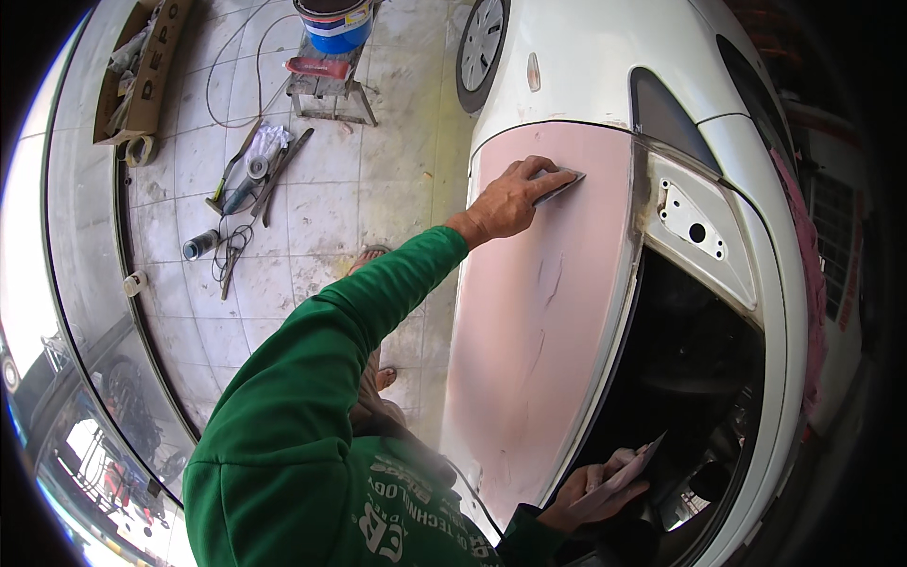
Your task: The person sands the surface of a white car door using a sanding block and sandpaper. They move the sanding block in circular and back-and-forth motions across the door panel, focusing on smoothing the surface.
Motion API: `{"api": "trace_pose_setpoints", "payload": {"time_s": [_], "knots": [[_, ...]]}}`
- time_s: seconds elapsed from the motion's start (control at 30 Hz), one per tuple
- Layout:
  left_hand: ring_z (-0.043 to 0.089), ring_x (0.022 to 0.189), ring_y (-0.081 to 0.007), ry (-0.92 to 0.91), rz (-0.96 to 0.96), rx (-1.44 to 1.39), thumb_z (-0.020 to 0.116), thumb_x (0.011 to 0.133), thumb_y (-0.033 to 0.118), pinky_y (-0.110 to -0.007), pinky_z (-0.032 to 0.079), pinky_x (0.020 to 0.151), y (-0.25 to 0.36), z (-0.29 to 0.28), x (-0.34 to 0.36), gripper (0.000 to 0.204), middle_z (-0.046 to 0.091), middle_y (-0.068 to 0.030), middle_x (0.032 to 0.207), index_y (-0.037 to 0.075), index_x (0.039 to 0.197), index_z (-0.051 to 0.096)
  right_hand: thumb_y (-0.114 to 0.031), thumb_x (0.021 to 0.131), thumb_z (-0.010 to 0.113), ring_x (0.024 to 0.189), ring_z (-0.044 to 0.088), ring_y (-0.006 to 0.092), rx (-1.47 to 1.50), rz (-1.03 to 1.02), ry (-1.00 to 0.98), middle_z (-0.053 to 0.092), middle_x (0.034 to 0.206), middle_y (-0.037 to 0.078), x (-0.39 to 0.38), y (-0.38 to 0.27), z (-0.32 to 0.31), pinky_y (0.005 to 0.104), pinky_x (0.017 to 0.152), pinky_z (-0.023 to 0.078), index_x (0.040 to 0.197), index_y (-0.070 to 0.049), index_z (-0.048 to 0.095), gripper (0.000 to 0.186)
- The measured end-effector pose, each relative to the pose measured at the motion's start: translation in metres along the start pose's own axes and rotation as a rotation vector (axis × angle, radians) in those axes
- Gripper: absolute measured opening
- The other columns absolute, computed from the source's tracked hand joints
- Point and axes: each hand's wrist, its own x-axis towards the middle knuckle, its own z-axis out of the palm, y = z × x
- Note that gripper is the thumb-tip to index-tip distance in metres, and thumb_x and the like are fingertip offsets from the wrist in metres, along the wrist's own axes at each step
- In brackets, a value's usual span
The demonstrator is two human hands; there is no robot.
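My left hand (pixel 510 197), at the end of an outstretched green sleeve, is closed on a thin, flat putty spreader (pixel 561 185). Its edge lies against the upper part of a car door panel (pixel 515 312) coated in pale pink filler. Darker streaks and crack-like marks run down the panel's middle. Lower right, beside the car's window opening, my right hand (pixel 578 496) grips a thin flat plate (pixel 619 480) with a pinkish surface. Part of that hand's fingers is hidden by the plate.
The white car body (pixel 586 57) fills the right side, with a dark window opening (pixel 694 350). A small stool (pixel 331 90) carries a blue bucket (pixel 335 28) and a red tube (pixel 317 67). Tools and a power tool (pixel 248 189) lie on floor tiles near a cardboard box (pixel 146 80).
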Motion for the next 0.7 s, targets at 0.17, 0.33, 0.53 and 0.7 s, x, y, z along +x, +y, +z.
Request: {"api": "trace_pose_setpoints", "payload": {"time_s": [0.17, 0.33, 0.53, 0.7], "knots": [[0.054, 0.126, -0.0390, 0.000, -0.012, -0.012, 0.055, 0.089, -0.010, -0.046, 0.050, 0.107, 0.038, 0.024, -0.060, 0.065, 0.054, -0.0146, 0.135, 0.022, 0.146, 0.054, -0.042, 0.111, 0.035, 0.060, 0.068, 0.0173, 0.004, 0.028, -0.102, 0.058, 0.119, 0.017, -0.022, -0.021, -0.030, 0.0254, 0.041, 0.053, 0.156, -0.001, 0.030, 0.060], [0.052, 0.125, -0.0433, 0.041, 0.011, -0.047, 0.049, 0.089, -0.008, -0.049, 0.050, 0.107, 0.078, 0.057, -0.129, 0.063, 0.050, -0.0190, 0.138, 0.020, 0.146, 0.054, -0.040, 0.112, 0.033, 0.069, 0.071, 0.0181, 0.036, 0.082, -0.245, 0.058, 0.122, 0.019, -0.056, -0.049, -0.089, 0.0266, 0.043, 0.057, 0.156, 0.000, 0.027, 0.060], [0.054, 0.121, -0.0427, 0.060, 0.046, 0.034, 0.055, 0.087, -0.008, -0.047, 0.052, 0.103, 0.138, 0.098, -0.226, 0.063, 0.049, -0.0207, 0.136, 0.013, 0.146, 0.053, -0.040, 0.111, 0.035, 0.075, 0.072, 0.0170, 0.025, -0.037, -0.161, 0.057, 0.121, 0.020, -0.125, -0.079, -0.144, 0.0271, 0.047, 0.061, 0.156, 0.000, 0.026, 0.061], [0.053, 0.119, -0.0443, 0.064, 0.072, 0.068, 0.058, 0.087, -0.006, -0.048, 0.051, 0.102, 0.191, 0.140, -0.327, 0.061, 0.049, -0.0220, 0.135, 0.012, 0.146, 0.053, -0.046, 0.109, 0.040, 0.072, 0.068, 0.0110, 0.055, -0.041, -0.215, 0.058, 0.114, 0.014, -0.197, -0.110, -0.207, 0.0252, 0.048, 0.059, 0.154, -0.004, 0.031, 0.063]]}}
